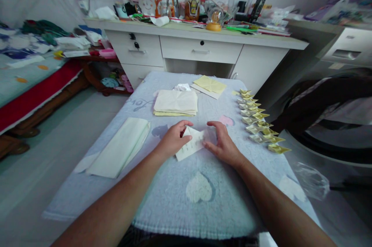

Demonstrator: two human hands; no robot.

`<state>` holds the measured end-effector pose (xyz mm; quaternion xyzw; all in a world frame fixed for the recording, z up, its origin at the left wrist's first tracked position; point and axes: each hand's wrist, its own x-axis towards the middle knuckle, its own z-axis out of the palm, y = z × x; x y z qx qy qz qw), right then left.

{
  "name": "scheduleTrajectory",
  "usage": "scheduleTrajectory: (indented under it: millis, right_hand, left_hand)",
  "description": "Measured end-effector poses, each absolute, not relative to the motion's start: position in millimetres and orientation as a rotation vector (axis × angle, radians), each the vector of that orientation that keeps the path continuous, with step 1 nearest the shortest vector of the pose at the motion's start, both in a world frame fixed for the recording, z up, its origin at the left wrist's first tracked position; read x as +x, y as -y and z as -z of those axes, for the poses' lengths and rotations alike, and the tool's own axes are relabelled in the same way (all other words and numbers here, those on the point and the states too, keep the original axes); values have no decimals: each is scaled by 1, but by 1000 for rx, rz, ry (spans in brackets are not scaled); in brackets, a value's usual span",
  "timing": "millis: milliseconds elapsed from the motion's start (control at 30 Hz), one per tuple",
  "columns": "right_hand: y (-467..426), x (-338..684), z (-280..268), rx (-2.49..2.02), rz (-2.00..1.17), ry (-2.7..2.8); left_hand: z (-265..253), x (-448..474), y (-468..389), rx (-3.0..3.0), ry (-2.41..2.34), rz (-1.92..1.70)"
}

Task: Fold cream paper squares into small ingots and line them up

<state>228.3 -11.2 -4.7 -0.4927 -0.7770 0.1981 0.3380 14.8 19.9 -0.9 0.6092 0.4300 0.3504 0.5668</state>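
Observation:
A partly folded sheet of white paper (190, 147) with faint printed marks lies tilted on the cloth-covered table between my hands. My left hand (174, 138) grips its upper left part, thumb on top and fingers curled behind. At the paper's right side, my right hand (222, 142) has its thumb against the edge and its index finger curved above. A flap there is blurred between finger and thumb. Just beyond sits a stack of white and yellow paper sheets (176, 101). Along the right table edge stand rows of small folded paper boats (257, 117), white and yellow.
A long folded white paper bundle (119, 148) lies left of my hands. Yellow and white sheets (209, 85) and a crumpled white paper (182, 87) lie at the back. Behind is a cluttered white desk (200, 49); a washing machine (343, 51) stands right.

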Motion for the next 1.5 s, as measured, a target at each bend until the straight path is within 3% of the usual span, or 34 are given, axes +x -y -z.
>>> scheduleTrajectory:
  millis: [167, 433, 500, 633, 833, 1100, 1500]
  right_hand:
    - [9, 228, 7, -1280, -626, 1762]
    - [12, 216, 1, -1157, -1036, 1691]
    - [13, 215, 1, -1185, -950, 1699]
    - [12, 220, 1, -1255, -470, 1866]
    - [10, 231, 1, -1331, -39, 2100]
    - [9, 228, 0, -1393, -49, 2367]
    - [8, 235, 3, -1386, -345, 2404]
  left_hand:
    - [2, 16, -21, 1109, -938, -1056]
    - [7, 27, -12, 1028, -838, -1015]
    - [5, 27, -11, 1170, -918, -1038]
    - [-3, 20, -8, 1526, -1284, -1121]
    - [-8, 15, -4, 1894, -1116, -1127]
    - [1, 11, -3, 2228, -1162, -848]
    - [3, 10, -4, 2466, -1174, -648]
